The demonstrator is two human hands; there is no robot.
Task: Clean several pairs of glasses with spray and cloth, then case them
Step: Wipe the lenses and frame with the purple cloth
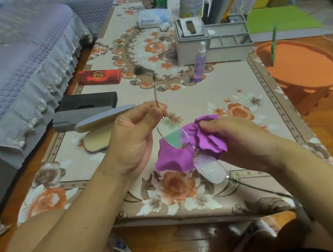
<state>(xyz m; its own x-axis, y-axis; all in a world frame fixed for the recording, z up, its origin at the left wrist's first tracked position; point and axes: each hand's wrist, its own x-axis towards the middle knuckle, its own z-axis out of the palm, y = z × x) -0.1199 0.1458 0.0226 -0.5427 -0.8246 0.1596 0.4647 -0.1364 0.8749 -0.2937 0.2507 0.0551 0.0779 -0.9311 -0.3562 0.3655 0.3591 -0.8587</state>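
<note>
A pair of thin-rimmed glasses (pixel 173 134) hangs above the table's near half, lenses slanting from upper left to lower right, both arms unfolded. My left hand (pixel 135 133) pinches the frame at its upper left corner, where one arm joins. My right hand (pixel 242 136) grips a purple cloth (pixel 186 150) bunched under and behind the glasses. The lower lens looks wet or misted. A small purple spray bottle (pixel 199 64) stands upright farther back. An open beige case (pixel 98 131) lies left of my left hand.
A grey case (pixel 78 119), a black case (pixel 88 101) and a red case (pixel 100 77) lie along the table's left edge. Grey organiser boxes (pixel 211 37), a tissue pack (pixel 154 18) and cans stand at the back. An orange basin (pixel 303 66) sits right of the table.
</note>
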